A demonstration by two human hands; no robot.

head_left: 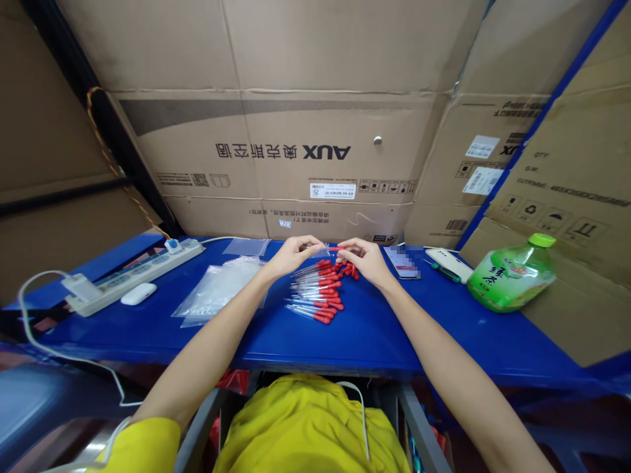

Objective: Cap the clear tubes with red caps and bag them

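Over the blue table (pixel 365 335) my left hand (pixel 292 253) and my right hand (pixel 362 257) meet, both pinched on one clear pipette with a red bulb (pixel 329 249) held level between them. My left fingers grip its clear tip end, my right fingers its red bulb end. Just below the hands lies a row of several like pipettes (pixel 317 293), clear stems to the left, red bulbs to the right, with a few loose red bulbs (pixel 348 269) near my right hand.
Clear plastic bags (pixel 219 290) lie left of the pipettes. A white power strip (pixel 134 273) and earbud case (pixel 139 293) sit at far left. A phone (pixel 401 261), a white device (pixel 449 263) and a green bottle on its side (pixel 513 273) are to the right. Cardboard boxes (pixel 296 131) wall the back.
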